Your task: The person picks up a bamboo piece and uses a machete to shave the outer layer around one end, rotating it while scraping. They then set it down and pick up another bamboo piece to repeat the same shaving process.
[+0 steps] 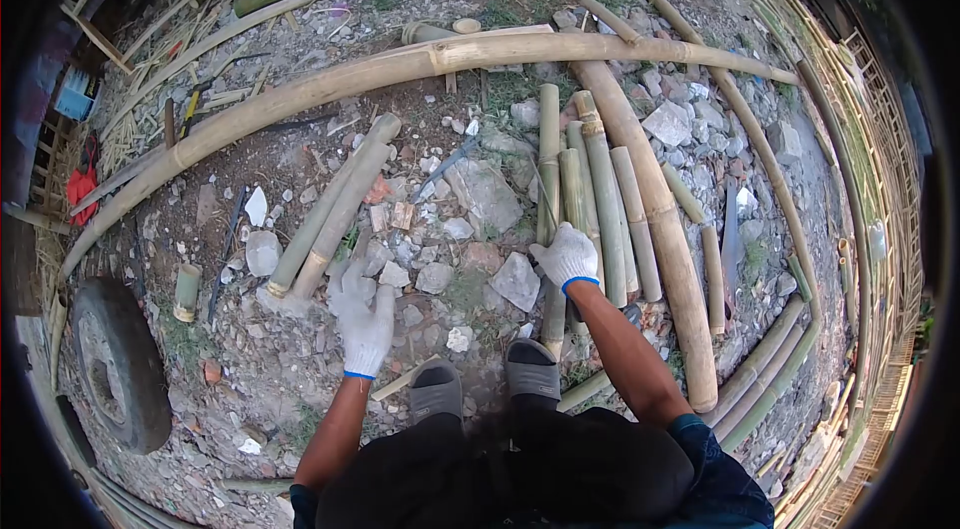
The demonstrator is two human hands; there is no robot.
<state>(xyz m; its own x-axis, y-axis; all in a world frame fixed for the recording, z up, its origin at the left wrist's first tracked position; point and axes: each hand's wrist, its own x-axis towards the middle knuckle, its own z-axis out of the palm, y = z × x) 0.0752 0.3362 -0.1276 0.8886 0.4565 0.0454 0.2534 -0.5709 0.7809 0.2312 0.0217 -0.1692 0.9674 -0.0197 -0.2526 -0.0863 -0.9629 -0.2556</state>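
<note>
My left hand, in a white work glove with a blue cuff, hovers over the rubble with its fingers spread and nothing in it. Beyond its fingertips lie two cut bamboo lengths side by side. My right hand, gloved the same way, is closed over a long thin bamboo pole in a row of cut pieces. A thin dark strip runs up from its fingers; what the fingers hold is hidden. More bamboo pieces lie just right of this hand.
A long bamboo pole crosses the ground ahead, meeting a thick pole on the right. Broken stones cover the ground. A tyre stands at left, a hand saw lies at right, and a red item sits far left.
</note>
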